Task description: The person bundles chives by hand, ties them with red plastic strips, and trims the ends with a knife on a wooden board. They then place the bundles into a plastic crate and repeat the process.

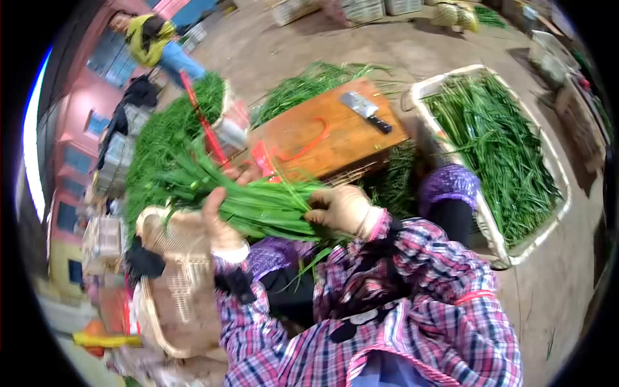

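A bunch of long green leafy stalks (264,208) lies across both hands above my lap. My left hand (225,216) is wrapped round the bunch toward its leafy end, the thumb on top. At the other end my right hand (345,208) pinches the stalks between thumb and fingers. Just beyond them stands a wooden board (322,138) with a cleaver (367,111) and a red strap (309,143) on it. A red ribbon (263,160) hangs at the board's near left corner.
A white crate (560,169) full of green stalks stands on the right. Heaped greens (155,155) rise at the left, above an empty beige basket (151,306). More greens (296,90) lie behind the board. A person in a yellow-green jacket (147,42) is at the upper left.
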### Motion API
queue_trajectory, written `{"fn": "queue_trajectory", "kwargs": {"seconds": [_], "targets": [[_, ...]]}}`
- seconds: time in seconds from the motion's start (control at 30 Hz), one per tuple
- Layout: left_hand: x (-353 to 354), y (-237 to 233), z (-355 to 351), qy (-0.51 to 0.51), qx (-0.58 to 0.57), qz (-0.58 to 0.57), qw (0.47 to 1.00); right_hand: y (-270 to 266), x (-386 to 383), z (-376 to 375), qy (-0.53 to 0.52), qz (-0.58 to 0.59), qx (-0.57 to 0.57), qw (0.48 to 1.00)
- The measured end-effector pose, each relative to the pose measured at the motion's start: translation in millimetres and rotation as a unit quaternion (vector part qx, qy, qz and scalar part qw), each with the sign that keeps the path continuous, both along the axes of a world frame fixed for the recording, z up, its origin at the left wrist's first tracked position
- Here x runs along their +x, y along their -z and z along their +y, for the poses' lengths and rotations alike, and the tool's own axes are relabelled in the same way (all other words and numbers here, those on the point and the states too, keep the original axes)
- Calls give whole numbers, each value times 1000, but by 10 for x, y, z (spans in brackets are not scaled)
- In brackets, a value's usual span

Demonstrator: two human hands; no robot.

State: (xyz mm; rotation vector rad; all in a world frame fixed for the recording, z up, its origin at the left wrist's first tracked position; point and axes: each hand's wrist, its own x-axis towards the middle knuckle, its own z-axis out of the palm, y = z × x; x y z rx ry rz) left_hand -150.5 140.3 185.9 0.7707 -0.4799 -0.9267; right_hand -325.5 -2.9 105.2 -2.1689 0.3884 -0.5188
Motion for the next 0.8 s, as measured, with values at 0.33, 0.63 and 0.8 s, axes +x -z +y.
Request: {"fn": "queue_trajectory", "kwargs": {"seconds": [0.33,0.63,0.8], "targets": [[-81,165,-71,-103,14,-56,993,359,-9,-103,52,-72,127,988],[-26,491,-16,-166,38,-21,985,473,6,-38,110,-121,253,954],[50,597,-76,-86,2,25,996,612,70,-29,137,-130,320,929]]}}
